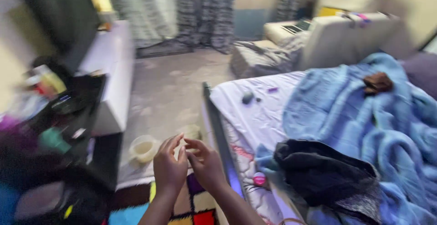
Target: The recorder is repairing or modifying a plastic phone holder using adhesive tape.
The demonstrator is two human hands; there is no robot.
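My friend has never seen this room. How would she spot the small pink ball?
Start at the bed with the blue blanket. At its near edge, left of the black cloth, lies the pink ball, the only round pink thing there.

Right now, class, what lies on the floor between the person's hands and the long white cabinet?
In the head view, a pale round bowl sits on the floor between the left hand and the white cabinet.
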